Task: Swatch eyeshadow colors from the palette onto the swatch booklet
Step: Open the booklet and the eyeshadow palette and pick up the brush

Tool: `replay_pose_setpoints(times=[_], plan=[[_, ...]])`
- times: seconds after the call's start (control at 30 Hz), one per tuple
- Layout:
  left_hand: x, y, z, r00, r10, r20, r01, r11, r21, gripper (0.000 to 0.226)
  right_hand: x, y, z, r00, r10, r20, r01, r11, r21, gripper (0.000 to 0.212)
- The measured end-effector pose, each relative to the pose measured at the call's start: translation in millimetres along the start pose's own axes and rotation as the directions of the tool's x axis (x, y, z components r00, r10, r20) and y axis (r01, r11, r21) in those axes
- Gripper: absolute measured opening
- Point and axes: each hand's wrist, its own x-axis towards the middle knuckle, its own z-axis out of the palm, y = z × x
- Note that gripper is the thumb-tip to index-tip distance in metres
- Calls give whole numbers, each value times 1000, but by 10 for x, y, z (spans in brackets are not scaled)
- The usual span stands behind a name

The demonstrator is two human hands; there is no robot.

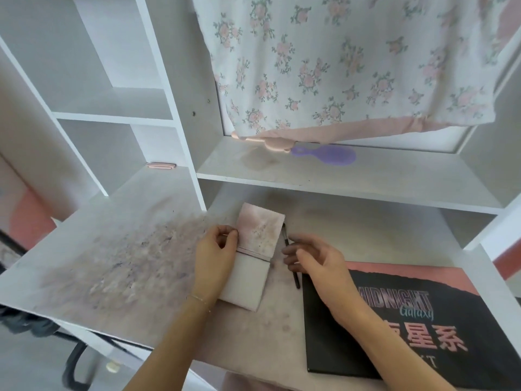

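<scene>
A small swatch booklet (255,249) lies open on the white desk, its upper page stained with pinkish powder. My left hand (215,249) pinches the left edge of that upper page. Just right of the booklet a thin black brush (290,256) lies on the desk, and my right hand (315,263) hovers over it with curled fingers touching its handle. The eyeshadow palette (408,328), a black and pink case lettered "Midnight Galaxy", lies closed on the desk at the right, under my right forearm.
The desk top (118,258) at the left is smeared with pink and dark powder. A purple hairbrush (324,155) rests on the shelf above, under a hanging floral cloth (338,66). A small pink item (161,165) sits at the back left. White shelf uprights surround the desk.
</scene>
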Motion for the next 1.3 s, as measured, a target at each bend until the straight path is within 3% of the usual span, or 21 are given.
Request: replay_pose_setpoints(times=[0.13, 0.37, 0.5, 0.57, 0.7, 0.83, 1.0, 1.17, 1.3], plan=[[111, -47, -20, 996, 93, 12, -93, 961, 261, 7, 53, -39, -83, 995, -91, 28, 95, 959, -266, 31], [138, 11, -33, 993, 117, 6, -110, 916, 386, 29, 18, -72, -203, 983, -140, 116, 180, 846, -502, 30], [-127, 146, -71, 930, 366, -37, -321, 857, 403, 28, -156, -116, -401, 966, -102, 236, 243, 659, -712, 29], [-349, 178, -42, 886, 458, 78, -451, 809, 377, 25, -313, -130, -524, 951, -60, 304, 286, 547, -787, 39], [-786, 120, 143, 777, 484, 402, -598, 766, 235, 30, -598, -120, -756, 915, 69, 398, 356, 326, -876, 74], [-889, 35, 278, 743, 442, 502, -609, 757, 237, 37, -766, -101, -876, 893, 189, 409, 389, 135, -911, 90], [-847, 14, 262, 736, 447, 508, -612, 760, 217, 38, -788, -117, -834, 901, 162, 402, 390, 101, -915, 85], [-823, 22, 266, 786, 383, 486, -512, 843, 164, 35, -770, -235, -767, 895, 151, 419, 414, 66, -908, 78], [-851, 59, 227, 818, 328, 473, -379, 925, 14, 33, -714, -406, -745, 914, 111, 390, 371, 158, -915, 68]])
